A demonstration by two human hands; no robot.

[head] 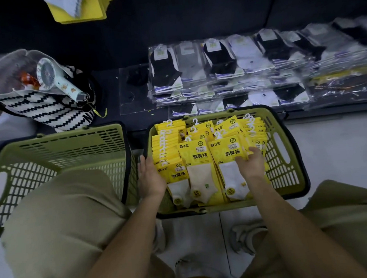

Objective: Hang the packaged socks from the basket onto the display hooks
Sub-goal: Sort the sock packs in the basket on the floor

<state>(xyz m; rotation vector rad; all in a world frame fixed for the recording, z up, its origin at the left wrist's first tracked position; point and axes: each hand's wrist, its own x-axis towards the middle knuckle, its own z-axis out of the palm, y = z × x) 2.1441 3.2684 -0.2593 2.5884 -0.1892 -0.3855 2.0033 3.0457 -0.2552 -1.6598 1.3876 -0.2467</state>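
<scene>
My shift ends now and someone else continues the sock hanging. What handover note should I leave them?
Left hand: open, flat against the left side of the yellow packaged socks.
Right hand: fingers curled over the front right pack.
All those packs lie in the right green plastic basket; the left green plastic basket shows none.
Done: unclear; yellow packs at the top edge may already hang, hooks unseen.
Left: lift packs out and hang them all.

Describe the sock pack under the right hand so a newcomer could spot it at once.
Find the green basket packed with yellow sock packs, right of the two. Three packs lie face up along its near side; take the rightmost pack, which the right hand grips. It shows a white sock, while the middle pack beside it shows a beige one.
</scene>
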